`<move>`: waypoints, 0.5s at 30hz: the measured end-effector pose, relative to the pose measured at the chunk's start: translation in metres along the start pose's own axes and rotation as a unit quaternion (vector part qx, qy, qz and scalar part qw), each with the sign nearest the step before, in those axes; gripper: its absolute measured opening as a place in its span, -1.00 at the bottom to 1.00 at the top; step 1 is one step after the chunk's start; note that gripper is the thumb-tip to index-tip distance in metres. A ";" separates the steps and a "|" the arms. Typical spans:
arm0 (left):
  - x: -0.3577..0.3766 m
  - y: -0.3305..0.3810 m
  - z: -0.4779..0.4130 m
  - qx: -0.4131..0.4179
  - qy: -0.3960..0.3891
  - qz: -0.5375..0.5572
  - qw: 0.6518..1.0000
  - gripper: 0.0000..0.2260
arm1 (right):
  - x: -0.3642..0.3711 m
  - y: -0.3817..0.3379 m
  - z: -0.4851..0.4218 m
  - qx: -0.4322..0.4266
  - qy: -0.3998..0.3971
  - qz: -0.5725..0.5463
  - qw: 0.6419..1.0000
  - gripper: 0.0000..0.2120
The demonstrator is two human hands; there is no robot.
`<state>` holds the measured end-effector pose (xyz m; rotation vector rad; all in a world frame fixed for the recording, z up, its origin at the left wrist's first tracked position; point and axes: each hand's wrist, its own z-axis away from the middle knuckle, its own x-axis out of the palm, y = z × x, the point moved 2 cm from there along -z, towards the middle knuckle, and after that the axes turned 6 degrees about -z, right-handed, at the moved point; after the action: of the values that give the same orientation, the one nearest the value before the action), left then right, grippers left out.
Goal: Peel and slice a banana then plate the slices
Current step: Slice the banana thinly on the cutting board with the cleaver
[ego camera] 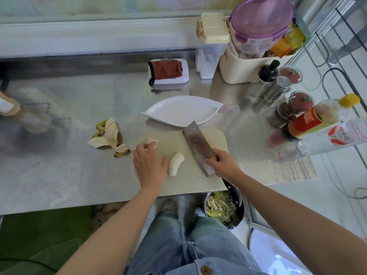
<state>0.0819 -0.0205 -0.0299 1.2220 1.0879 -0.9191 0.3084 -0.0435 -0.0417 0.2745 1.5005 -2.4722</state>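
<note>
Banana half [176,163] lies near-to-far (leaning right); left grip [150,165] loose on piece [152,141], right grip [220,163] clasping cleaver [195,143].

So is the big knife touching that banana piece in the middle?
Apart. The head view shows a strip of bare cutting board between the knife and the banana piece, while the right hand grips the knife.
</note>
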 end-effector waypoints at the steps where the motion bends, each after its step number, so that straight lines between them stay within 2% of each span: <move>1: 0.000 0.002 0.005 0.006 0.000 0.015 1.000 -0.57 | -0.001 0.000 0.001 0.002 0.000 -0.002 1.000 -0.91; 3: 0.003 0.008 0.015 0.025 -0.027 0.058 0.998 -0.58 | -0.002 0.000 0.005 -0.001 0.000 -0.002 1.000 -0.85; 6: 0.011 0.018 0.024 0.042 -0.096 0.066 0.992 -0.47 | -0.003 0.000 0.010 0.000 0.000 0.013 1.000 -0.78; 9: 0.016 0.025 0.024 0.037 -0.114 0.053 0.991 -0.58 | -0.005 0.002 0.015 0.000 -0.012 0.024 1.000 -0.83; 13: 0.018 0.030 0.016 -0.023 -0.127 0.085 0.988 -0.77 | -0.008 0.005 0.022 0.005 -0.022 0.013 1.000 -0.91; 15: 0.021 0.038 0.015 -0.089 -0.159 0.157 0.971 -0.78 | -0.010 0.002 0.025 -0.006 -0.021 0.024 0.999 -0.92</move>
<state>0.1255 -0.0301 -0.0404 1.0200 0.6815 -0.7244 0.3177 -0.0658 -0.0295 0.2531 1.4734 -2.4165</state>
